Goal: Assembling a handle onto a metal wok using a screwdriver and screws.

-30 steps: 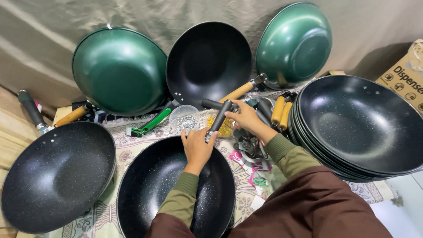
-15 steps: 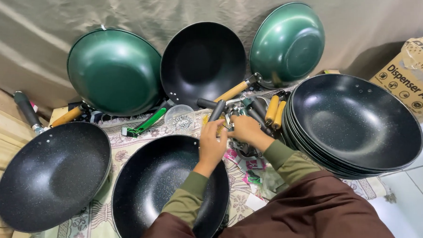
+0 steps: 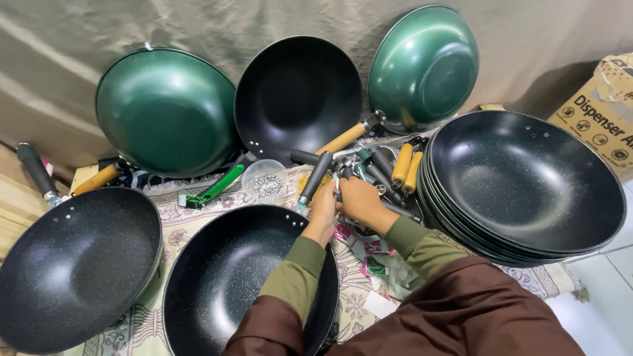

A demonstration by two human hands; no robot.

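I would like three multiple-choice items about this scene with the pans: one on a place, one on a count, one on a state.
1. Where is the stack of black pans?
A. right of the hands
B. left of the hands
C. on the cardboard box

2. How many green pans lean on the cloth backdrop?
A. one
B. two
C. four

3. How do the left hand and right hand stand?
A. far apart
B. close together at the handles
C. inside a pan

Answers: 1 A, the stack sits at the right edge. 2 B, one left, one right. 3 B, both meet by the loose handles.
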